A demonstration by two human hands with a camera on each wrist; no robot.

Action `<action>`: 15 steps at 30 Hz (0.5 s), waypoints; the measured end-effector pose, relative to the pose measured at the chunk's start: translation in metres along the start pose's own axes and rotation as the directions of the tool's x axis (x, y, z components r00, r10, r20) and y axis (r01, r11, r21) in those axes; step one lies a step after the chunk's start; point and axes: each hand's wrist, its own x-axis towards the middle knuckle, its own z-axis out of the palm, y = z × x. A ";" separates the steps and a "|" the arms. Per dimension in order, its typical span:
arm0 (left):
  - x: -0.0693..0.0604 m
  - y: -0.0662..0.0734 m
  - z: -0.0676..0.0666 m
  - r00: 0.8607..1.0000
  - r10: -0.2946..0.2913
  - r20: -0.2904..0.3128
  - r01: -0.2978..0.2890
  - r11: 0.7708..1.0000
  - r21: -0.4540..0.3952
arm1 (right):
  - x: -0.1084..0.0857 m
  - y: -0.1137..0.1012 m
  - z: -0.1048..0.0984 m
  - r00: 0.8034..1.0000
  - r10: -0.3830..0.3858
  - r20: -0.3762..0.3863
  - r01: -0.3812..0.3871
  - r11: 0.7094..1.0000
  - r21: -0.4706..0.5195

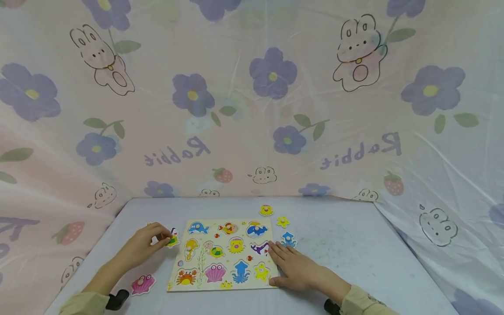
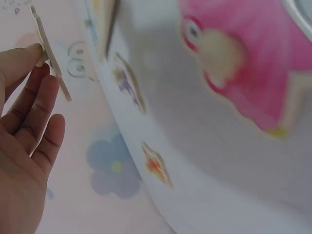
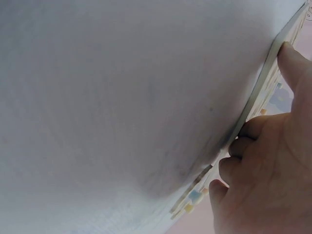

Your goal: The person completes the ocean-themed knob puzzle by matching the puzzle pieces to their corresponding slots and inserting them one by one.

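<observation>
My left hand (image 1: 143, 245) pinches a green-and-yellow puzzle piece (image 1: 172, 240) by its knob, just left of the board. Edge-on, the thin wooden piece (image 2: 52, 61) shows between thumb and fingertips in the left wrist view. A pale puzzle board (image 1: 232, 285) with sea-animal pictures lies flat on the table. My right hand (image 1: 293, 267) rests on the board's right edge, fingers extended and the thumb near its lower right corner. In the right wrist view, the thumb and fingers of this hand (image 3: 268, 161) touch the board's edge (image 3: 261, 85).
A pink shell piece (image 1: 143, 284) lies near my left forearm. Purple (image 2: 129, 85) and orange (image 2: 157, 165) pieces lie on the table's left side. Beyond my right hand are a yellow octopus piece (image 1: 266, 210), a star piece (image 1: 282, 222) and a blue squid piece (image 1: 288, 239).
</observation>
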 end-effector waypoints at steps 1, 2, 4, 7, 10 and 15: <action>0.002 0.003 0.001 1.000 0.013 -0.003 -0.013 1.000 0.000 | 0.000 0.000 0.000 1.000 0.000 0.000 0.000 1.000 -0.002; 0.004 0.006 0.001 1.000 0.024 -0.004 -0.024 1.000 -0.003 | 0.000 0.000 -0.001 1.000 0.001 0.003 -0.001 1.000 -0.002; 0.007 0.012 0.003 0.999 0.042 -0.001 -0.042 0.999 -0.018 | 0.000 -0.001 -0.001 1.000 0.001 0.005 -0.001 1.000 -0.004; 0.012 0.021 0.006 0.998 0.061 0.015 -0.061 0.997 -0.045 | 0.000 -0.001 -0.001 1.000 0.003 0.006 -0.003 1.000 -0.001; 0.017 0.029 0.009 0.996 0.087 0.036 -0.085 0.994 -0.063 | 0.000 -0.002 0.000 1.000 0.003 0.005 -0.003 1.000 0.004; 0.027 0.040 0.018 0.983 0.166 0.075 -0.160 0.984 -0.075 | 0.000 0.000 0.000 1.000 -0.001 -0.001 0.001 1.000 0.004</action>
